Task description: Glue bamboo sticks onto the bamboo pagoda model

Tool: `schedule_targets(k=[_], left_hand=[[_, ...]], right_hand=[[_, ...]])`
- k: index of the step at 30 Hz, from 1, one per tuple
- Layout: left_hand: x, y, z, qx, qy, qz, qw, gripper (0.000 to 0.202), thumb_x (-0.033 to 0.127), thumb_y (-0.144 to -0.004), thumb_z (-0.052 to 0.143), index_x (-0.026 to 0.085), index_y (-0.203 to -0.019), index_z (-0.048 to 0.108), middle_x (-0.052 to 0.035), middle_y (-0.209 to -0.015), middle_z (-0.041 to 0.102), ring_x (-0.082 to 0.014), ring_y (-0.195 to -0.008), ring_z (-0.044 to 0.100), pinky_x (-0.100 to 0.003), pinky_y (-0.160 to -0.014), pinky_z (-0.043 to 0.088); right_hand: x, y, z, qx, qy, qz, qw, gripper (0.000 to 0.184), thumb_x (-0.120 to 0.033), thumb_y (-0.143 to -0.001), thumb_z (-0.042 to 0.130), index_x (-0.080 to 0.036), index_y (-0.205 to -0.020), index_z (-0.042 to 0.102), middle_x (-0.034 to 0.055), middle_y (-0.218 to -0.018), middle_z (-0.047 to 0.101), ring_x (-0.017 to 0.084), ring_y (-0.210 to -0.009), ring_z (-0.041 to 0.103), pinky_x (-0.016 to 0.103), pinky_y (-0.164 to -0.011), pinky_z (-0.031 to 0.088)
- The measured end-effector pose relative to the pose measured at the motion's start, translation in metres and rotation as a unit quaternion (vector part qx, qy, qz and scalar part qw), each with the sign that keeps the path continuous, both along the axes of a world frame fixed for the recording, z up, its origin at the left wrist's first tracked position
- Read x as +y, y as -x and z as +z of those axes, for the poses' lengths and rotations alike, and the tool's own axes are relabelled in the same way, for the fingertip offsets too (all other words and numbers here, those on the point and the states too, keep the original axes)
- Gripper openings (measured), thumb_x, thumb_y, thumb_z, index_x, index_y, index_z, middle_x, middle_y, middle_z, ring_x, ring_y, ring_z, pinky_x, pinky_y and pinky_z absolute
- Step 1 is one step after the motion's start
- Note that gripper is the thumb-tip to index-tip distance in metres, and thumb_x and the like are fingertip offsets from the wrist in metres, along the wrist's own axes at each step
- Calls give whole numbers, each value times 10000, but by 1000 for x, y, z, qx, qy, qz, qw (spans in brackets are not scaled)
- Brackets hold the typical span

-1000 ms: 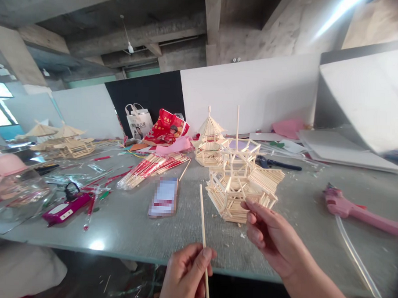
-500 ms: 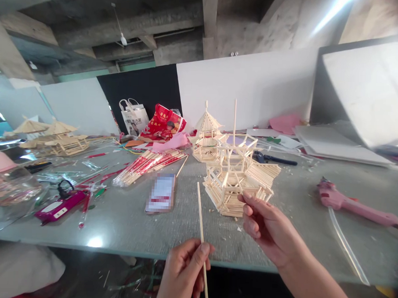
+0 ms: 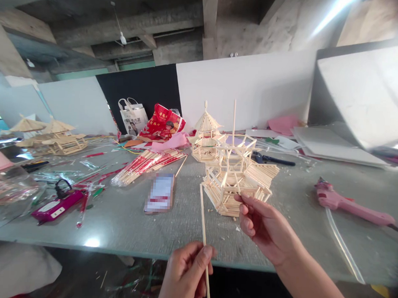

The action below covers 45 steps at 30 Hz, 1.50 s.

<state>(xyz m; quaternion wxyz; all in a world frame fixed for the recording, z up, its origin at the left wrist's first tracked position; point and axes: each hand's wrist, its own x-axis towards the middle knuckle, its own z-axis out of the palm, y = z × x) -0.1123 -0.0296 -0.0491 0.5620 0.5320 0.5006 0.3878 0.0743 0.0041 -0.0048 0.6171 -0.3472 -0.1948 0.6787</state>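
A long, thin wooden stick [image 3: 203, 219] is pinched between the thumb and fingers of my left hand [image 3: 192, 271], slanting up from the table's front edge. My right hand [image 3: 264, 226] has its thumb and forefinger closed together just in front of the stick-built pavilion model [image 3: 228, 190]. Whatever the right fingertips hold, if anything, is too small or hidden to make out, and I cannot tell whether they touch the model. The model has an open frame, a slatted roof panel on its right and one tall upright stick [image 3: 234, 122].
Behind stands a roofed stick pavilion [image 3: 205, 127]. A pink glue gun [image 3: 351, 204] lies right, with dark-handled pliers [image 3: 274, 159] farther back. To the left are a phone [image 3: 159, 193], bundled sticks [image 3: 145, 164] and a purple power strip [image 3: 58, 206].
The stick in my left hand has shifted slightly right, its upper end now nearer the model. My right hand keeps nearly the same pose. The view has turned a little.
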Motion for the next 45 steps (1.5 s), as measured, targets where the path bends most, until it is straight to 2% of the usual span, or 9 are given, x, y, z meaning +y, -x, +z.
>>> schedule_targets(k=[5, 10, 15, 17, 19, 22, 25, 33, 45], left_hand=[[17, 10, 13, 79, -47, 47, 995, 431, 573, -780, 526, 156, -685, 582, 43, -488, 470, -57, -314, 366, -155, -280, 280], [46, 12, 22, 201, -109, 58, 972, 476, 566, -800, 475, 148, -963, 635, 30, -554, 538, -117, -344, 483, -218, -331, 373], [54, 10, 20, 360, -250, 113, 891, 420, 455, -828, 471, 142, -1051, 640, -49, -746, 661, -166, -552, 602, -282, -586, 466], [50, 7, 22, 337, -288, 135, 886, 367, 441, -829, 478, 175, -1007, 658, -59, -810, 684, -168, -602, 614, -273, -620, 465], [45, 1, 28, 267, -293, 119, 910, 334, 448, -837, 479, 191, -914, 677, -42, -746, 680, -157, -576, 598, -248, -591, 458], [39, -16, 39, 169, -248, 66, 951, 334, 456, -840, 497, 179, -785, 675, 1, -575, 598, -121, -455, 507, -212, -470, 393], [39, -34, 47, 118, -218, 32, 968, 339, 452, -835, 522, 160, -761, 679, 16, -539, 548, -94, -408, 443, -201, -417, 329], [57, -61, 50, 31, -190, -16, 981, 324, 421, -850, 517, 164, -899, 709, 52, -493, 424, -81, -423, 360, -196, -415, 281], [66, -75, 52, -100, -91, -26, 990, 339, 465, -786, 592, 137, -704, 626, 78, -468, 340, -40, -385, 247, -182, -362, 166]], right_hand=[[1, 0, 0, -8, -9, -2, 1000, 189, -260, -740, 696, -93, -827, 678, -21, -568, 542, 36, -375, 441, 133, -310, 345], [1, 1, 0, -22, -15, -5, 1000, 206, -277, -732, 710, -91, -813, 674, -21, -559, 545, 41, -366, 448, 135, -304, 340], [2, 1, 0, -26, -17, -6, 1000, 216, -291, -729, 712, -97, -811, 668, -23, -560, 541, 40, -371, 443, 136, -309, 334], [2, 0, -1, -26, -17, -3, 1000, 224, -298, -724, 715, -99, -814, 666, -25, -558, 536, 41, -373, 439, 141, -313, 334], [2, -1, -1, -28, -17, -1, 999, 229, -304, -724, 714, -103, -821, 663, -27, -562, 534, 42, -377, 439, 146, -319, 339], [1, -1, -1, -28, -22, -4, 999, 222, -307, -732, 708, -110, -823, 656, -33, -562, 526, 40, -384, 437, 146, -326, 341], [0, -1, -2, -29, -24, -1, 999, 227, -316, -736, 704, -113, -824, 654, -36, -562, 516, 37, -389, 433, 145, -327, 337], [-2, -2, 0, -36, -33, 1, 999, 248, -329, -714, 724, -116, -821, 655, -44, -553, 508, 30, -382, 417, 141, -325, 337], [-1, -2, 0, -15, -36, 5, 999, 249, -317, -706, 729, -119, -824, 636, -44, -545, 515, 32, -377, 429, 132, -320, 336]])
